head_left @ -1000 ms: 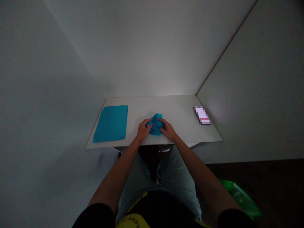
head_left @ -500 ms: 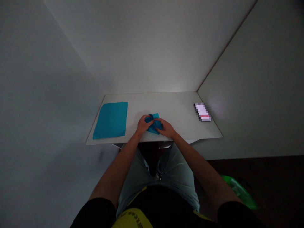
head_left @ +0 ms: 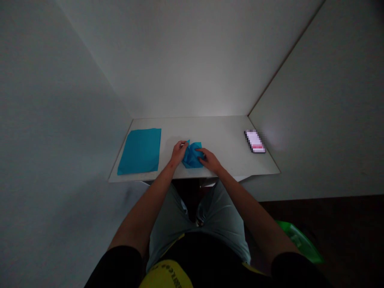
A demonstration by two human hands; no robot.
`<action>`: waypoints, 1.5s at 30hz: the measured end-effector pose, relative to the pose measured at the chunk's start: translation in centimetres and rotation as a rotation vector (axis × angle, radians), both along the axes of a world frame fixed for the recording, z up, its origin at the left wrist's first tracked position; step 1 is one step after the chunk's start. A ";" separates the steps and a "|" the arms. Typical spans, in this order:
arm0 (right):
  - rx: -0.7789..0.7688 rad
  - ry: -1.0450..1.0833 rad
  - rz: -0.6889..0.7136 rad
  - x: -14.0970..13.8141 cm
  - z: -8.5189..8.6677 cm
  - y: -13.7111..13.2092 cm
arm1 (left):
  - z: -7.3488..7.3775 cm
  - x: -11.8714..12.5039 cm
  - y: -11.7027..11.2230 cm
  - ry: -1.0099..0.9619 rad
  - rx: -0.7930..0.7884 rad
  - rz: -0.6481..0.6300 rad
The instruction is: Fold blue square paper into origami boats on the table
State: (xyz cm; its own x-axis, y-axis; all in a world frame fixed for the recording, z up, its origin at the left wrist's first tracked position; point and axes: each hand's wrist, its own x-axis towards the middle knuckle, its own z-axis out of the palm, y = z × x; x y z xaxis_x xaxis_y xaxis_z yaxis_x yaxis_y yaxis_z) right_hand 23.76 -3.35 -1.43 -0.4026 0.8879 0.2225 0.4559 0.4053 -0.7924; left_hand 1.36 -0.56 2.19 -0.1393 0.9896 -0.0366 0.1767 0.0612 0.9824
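Observation:
A partly folded piece of blue paper [head_left: 192,155] lies near the front middle of a small white table [head_left: 222,136]. My left hand [head_left: 178,152] pinches the paper's left corner, which stands up a little. My right hand [head_left: 210,159] rests on its right side with fingers curled onto the paper. A flat blue sheet [head_left: 140,151] lies on the left part of the table, apart from both hands.
A phone with a lit, blurred screen [head_left: 255,141] lies at the table's right end. White walls close in the table on the left, back and right. A green object [head_left: 300,240] sits on the dark floor at lower right.
My left hand has shifted to the paper's left corner and lifted it; the paper looks more spread out than half a second ago. My right hand stays on its right side.

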 end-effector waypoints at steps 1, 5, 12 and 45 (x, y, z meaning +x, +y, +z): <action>-0.002 0.007 0.007 0.0 0.0 0.1 | 0.3 -0.2 0.4 -0.006 -0.012 0.004; -0.001 0.008 -0.019 0.2 0.1 0.1 | 1.0 -1.2 1.6 -0.041 -0.077 0.037; -0.035 0.079 -0.098 0.2 0.2 0.2 | 0.4 -3.4 1.0 -0.059 -0.154 0.188; -0.392 0.560 -0.110 3.8 1.5 -1.4 | -1.2 -4.3 -4.8 -0.009 -0.056 0.006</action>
